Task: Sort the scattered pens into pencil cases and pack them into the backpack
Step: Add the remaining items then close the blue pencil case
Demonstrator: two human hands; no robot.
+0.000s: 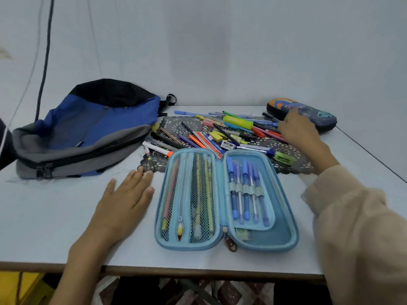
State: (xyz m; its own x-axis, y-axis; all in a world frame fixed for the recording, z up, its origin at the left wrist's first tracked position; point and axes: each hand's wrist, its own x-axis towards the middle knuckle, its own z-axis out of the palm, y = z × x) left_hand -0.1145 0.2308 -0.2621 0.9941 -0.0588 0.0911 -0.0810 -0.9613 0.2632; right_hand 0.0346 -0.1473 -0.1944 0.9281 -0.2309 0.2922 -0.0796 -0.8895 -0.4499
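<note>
close by, the left hand (123,201) lay flat, fingers straight, on the table (66,216) beside the open blue pencil case (286,227), likely bracing. the right hand (297,128) reached over the scattered pens (220,133) beside the dark pencil case (319,116); whether it pinched one i could not tell. the backpack (88,133) lay at left, seemingly zipped.

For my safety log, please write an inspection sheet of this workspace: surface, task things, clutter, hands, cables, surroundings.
Surface: white table; dark lace mat at the back.
Job's things: light blue pencil case open, blue pens inside; loose pens on mat; dark pencil case far right; blue backpack left.
Clutter: green eraser among pens.
Hands: left hand flat on table; right hand over pens, grip unclear.
Cables: dark cord hanging, upper left.
Surroundings: plain pale wall.
</note>
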